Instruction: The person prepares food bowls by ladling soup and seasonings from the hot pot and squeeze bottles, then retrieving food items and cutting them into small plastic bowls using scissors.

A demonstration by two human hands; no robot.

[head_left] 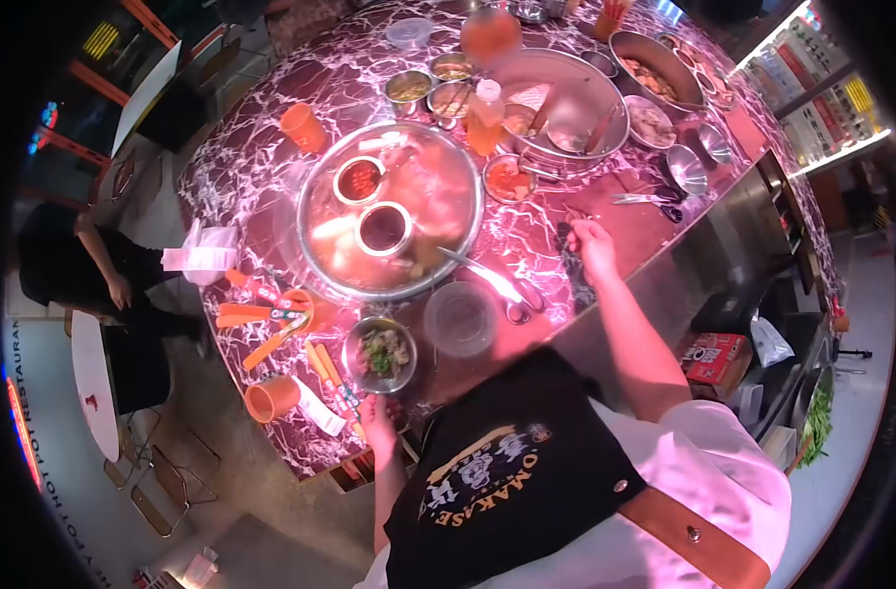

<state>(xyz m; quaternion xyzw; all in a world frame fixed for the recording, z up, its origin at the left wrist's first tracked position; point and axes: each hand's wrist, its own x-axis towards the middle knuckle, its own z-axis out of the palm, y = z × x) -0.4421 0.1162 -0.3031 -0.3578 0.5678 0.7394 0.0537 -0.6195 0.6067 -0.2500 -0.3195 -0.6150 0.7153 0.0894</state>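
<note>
My left hand point(375, 422) is at the table's near edge, fingers curled, beside orange chopsticks point(327, 371) in a dark printed wrapper. Whether it grips them is unclear. Just above it stands a metal bowl point(382, 357) with chopped greens and pale pieces. My right hand point(592, 247) is closed at the table's right side, against a dark object point(570, 253) that I cannot make out. Between the hands are a clear plastic tub point(460, 320) and scissors point(499, 282). Beyond them sits a large round tray point(448, 240) carrying a red-filled cup point(360, 181) and a dark-filled cup point(383, 228).
Orange cups point(302, 129) stand on the left. A bottle point(485, 120), a wide metal pan point(605, 137) and several small bowls point(408, 88) fill the back. More scissors point(648, 198) lie at right. A person in dark clothes point(75, 260) is beyond the left edge.
</note>
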